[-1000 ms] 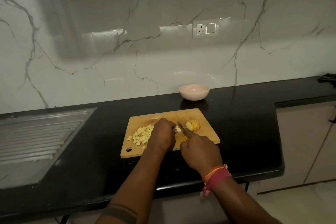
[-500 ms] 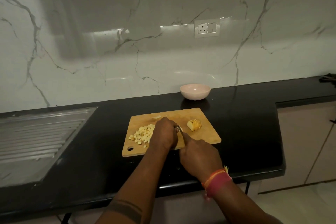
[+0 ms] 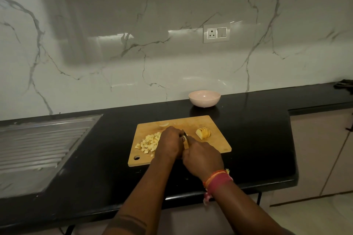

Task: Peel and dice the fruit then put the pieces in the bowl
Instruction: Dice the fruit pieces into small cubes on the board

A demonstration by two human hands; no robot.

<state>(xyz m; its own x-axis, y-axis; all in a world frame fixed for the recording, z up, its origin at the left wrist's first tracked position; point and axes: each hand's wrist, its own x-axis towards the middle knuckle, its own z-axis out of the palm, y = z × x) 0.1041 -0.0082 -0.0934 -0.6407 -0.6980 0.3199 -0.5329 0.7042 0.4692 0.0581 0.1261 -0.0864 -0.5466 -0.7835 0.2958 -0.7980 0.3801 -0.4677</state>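
Dicing is the step we are in: our right hand (image 3: 203,155) is curled round the handle of a knife (image 3: 185,139), whose blade points away from us between the two hands, and our left hand (image 3: 169,144) is bunched over whatever piece is being cut, fingers curled down on it, though the piece itself is hidden under the knuckles. On the wooden cutting board (image 3: 219,147) a heap of diced fruit (image 3: 149,142) lies just left of the left hand, and a sliced wedge (image 3: 203,133) waits to the right, apart from both hands. The bowl (image 3: 204,98) stands on the black counter beyond the board, with nothing visible in it. Next, we judge, comes finishing this piece with fingertips tucked clear of the blade, then dicing the wedge before anything goes to the bowl.
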